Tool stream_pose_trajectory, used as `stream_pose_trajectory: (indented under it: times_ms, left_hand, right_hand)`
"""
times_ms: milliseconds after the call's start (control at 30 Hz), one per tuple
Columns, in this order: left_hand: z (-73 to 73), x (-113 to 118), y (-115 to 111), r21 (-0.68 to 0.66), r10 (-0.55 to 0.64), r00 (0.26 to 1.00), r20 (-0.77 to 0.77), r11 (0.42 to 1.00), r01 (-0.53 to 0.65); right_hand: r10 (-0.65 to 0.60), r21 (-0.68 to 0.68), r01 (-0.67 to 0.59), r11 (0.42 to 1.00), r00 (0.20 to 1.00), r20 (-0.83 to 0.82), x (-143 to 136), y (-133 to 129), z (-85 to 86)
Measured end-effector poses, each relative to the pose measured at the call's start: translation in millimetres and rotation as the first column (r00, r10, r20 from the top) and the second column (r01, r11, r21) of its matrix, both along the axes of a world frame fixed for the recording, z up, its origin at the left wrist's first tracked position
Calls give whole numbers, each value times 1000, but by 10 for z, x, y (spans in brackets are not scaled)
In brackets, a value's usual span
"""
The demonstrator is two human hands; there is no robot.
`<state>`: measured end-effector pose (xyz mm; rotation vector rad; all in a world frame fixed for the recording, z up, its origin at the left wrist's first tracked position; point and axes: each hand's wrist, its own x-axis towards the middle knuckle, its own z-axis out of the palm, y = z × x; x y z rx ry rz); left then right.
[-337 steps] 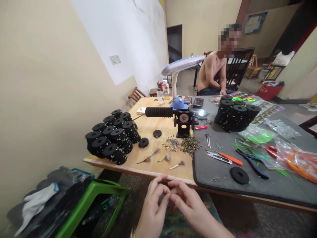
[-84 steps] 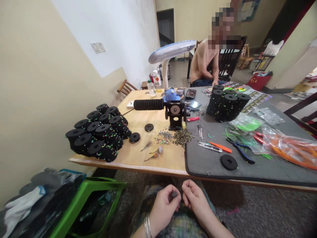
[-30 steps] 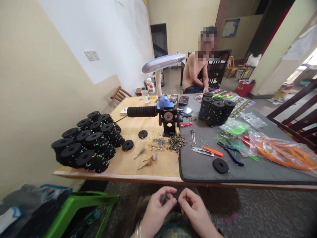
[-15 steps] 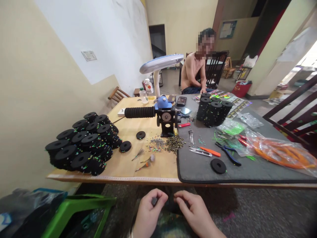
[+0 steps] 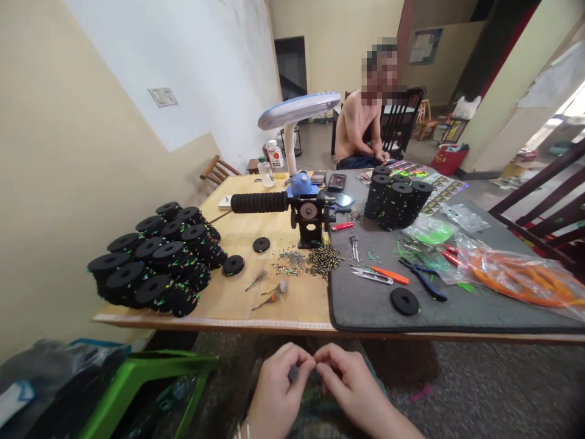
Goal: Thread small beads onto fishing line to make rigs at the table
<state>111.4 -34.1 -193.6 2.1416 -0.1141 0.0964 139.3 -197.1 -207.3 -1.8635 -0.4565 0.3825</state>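
In front of the table edge, low in the head view, my left hand point(image 5: 284, 385) and my right hand point(image 5: 351, 383) meet at the fingertips. Each has thumb and forefinger pinched together. Whatever lies between the fingertips is too fine to make out. Closest to them on the table are several feathery tufts point(image 5: 273, 297), one with an orange part. Behind these lie a pile of small dark and brassy beads point(image 5: 323, 261) and a heap of grey bits point(image 5: 292, 259). A black foam ring point(image 5: 404, 301) rests on the grey mat point(image 5: 365, 314).
Stacks of black foam spools point(image 5: 153, 289) fill the table's left side; more spools point(image 5: 398, 204) stand on the mat. A black winding device point(image 5: 311, 222) stands mid-table before a lamp point(image 5: 299, 111). Thread snips point(image 5: 372, 275), pliers point(image 5: 425, 281) and bagged orange tubing point(image 5: 512, 274) lie right. A person point(image 5: 359, 125) sits opposite.
My hands have come together, from a small gap to fingertips touching. A dark grey bit seen in my left hand is now mostly hidden. The view has shifted slightly.
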Motion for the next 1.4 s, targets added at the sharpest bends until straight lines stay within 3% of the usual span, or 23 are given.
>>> stream_pose_trajectory:
  times_ms: [133, 233, 367, 467, 633, 733, 867, 1067, 1167, 1300, 1400]
  left_hand:
    - [46, 21, 6, 28, -2, 1000, -30, 1000, 3]
    - [90, 56, 52, 52, 17, 999, -30, 999, -15]
    - [110, 175, 128, 148, 96, 995, 38, 984, -101]
    - [105, 366, 114, 264, 97, 992, 77, 958, -114]
    - [150, 766, -42, 499, 93, 992, 83, 858, -122]
    - [179, 845, -97, 550, 44, 994, 102, 830, -93]
    - [217, 721, 27, 519, 22, 967, 255, 840, -156]
    - [182, 661, 516, 505, 271, 936, 223, 789, -349]
    - [101, 725, 663, 471, 272, 947, 170, 822, -321]
    - [62, 655, 689, 421, 239, 961, 142, 864, -277]
    - [78, 467, 629, 180, 229, 972, 50, 955, -234]
  right_hand:
    - [14, -93, -6, 996, 997, 82, 19, -38, -15]
    - [-25, -71, 29, 997, 998, 52, 31, -53, -47]
    - [-141, 99, 162, 982, 972, -190, 48, -48, -142]
    - [-156, 195, 229, 954, 931, -330, 62, -53, -201]
    - [-208, 176, 240, 955, 961, -181, 83, -141, -176]
    - [-194, 184, 224, 957, 967, -167, 82, -193, -161]
    - [-167, 198, 237, 951, 934, -316, 56, -187, -228]
    - [-106, 242, 208, 948, 921, -376, 6, -59, -290]
    - [-97, 242, 215, 946, 902, -422, 1, -2, -282]
    - [-115, 281, 269, 921, 878, -465, 9, 16, -301]
    - [-126, 311, 304, 901, 867, -483, 8, 12, -319]
